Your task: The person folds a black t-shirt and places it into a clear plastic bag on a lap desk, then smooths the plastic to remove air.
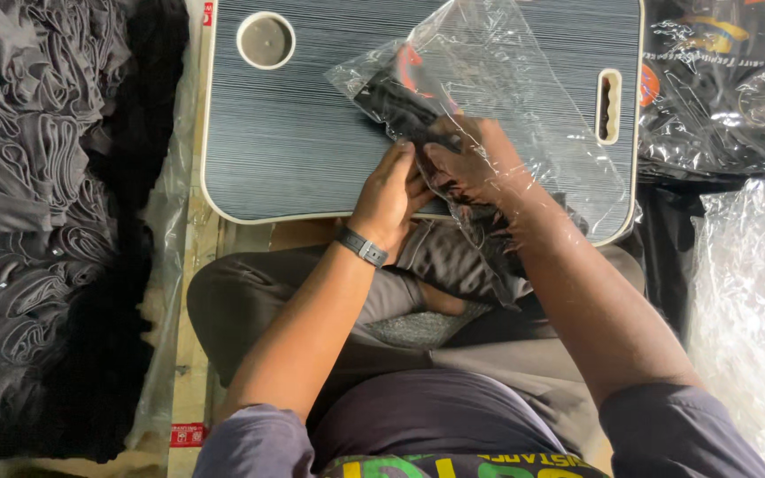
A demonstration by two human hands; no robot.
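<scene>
- The right hand (467, 164) is inside a clear plastic bag (498, 80); its fingers are closed on a dark folded garment (400, 97) with a bit of red on it, which sits in the upper part of the bag.
- The left hand (391, 195) is at the open edge of the bag, just beside the right hand, and its fingers pinch the plastic there. A dark wristband (362, 246) is on the left wrist.
- The bag with the garment lies over a grey striped lap surface (294, 133) with a pale rim, which rests above the person's crossed legs.
- This surface has a round cup recess (266, 40) near its far left corner and a narrow slot (609, 106) on the right side.
- On the left of the person there is a big pile of dark folded clothes (28, 195).
- On the right, packed garments in clear bags (719, 80) lie well apart from the hands, with loose clear plastic (754, 292) nearer to the person.
</scene>
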